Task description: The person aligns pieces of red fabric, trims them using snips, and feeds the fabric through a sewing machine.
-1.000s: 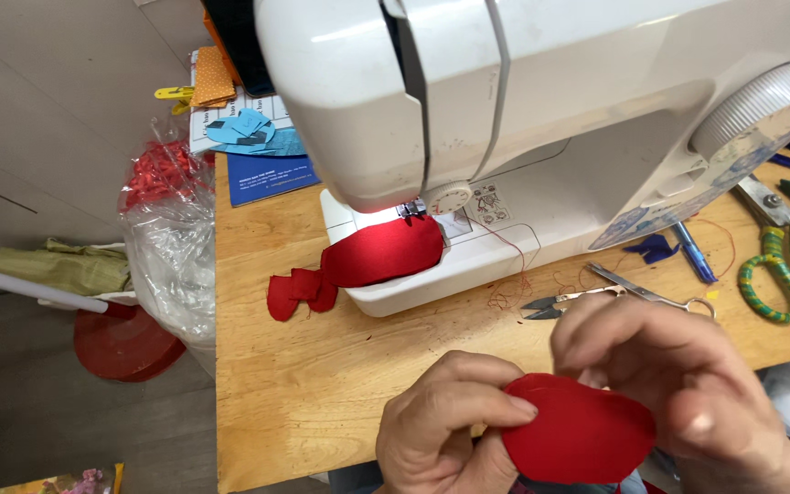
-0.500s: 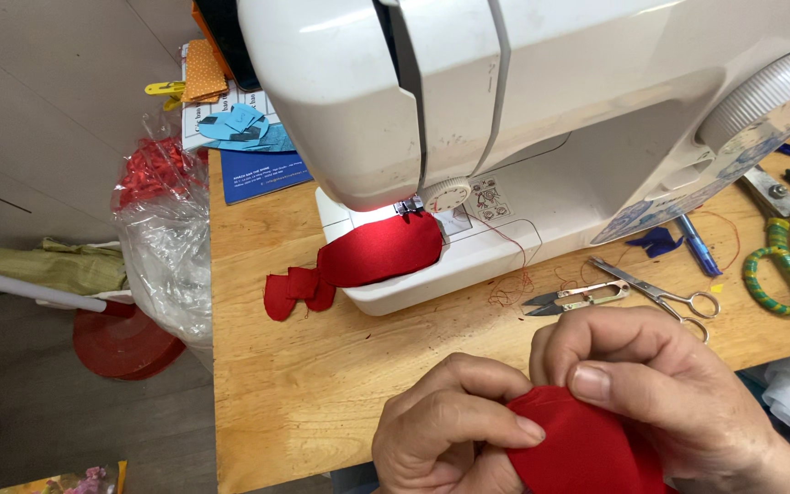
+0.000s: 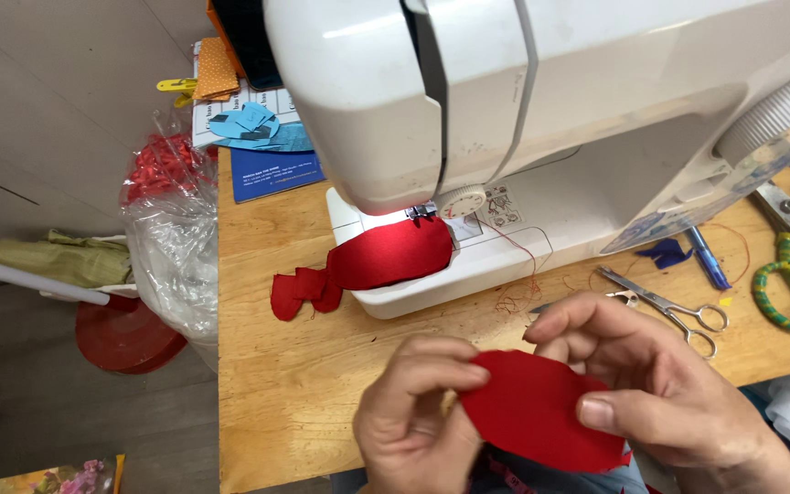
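At the bench's front edge, the left hand [image 3: 418, 416] and right hand [image 3: 656, 389] pinch a red fabric oval [image 3: 541, 410] between thumbs and fingers. Behind it stands a white sewing machine [image 3: 541, 119], red cloth [image 3: 386, 256] under its needle, small scissors [image 3: 660, 300] beside it.
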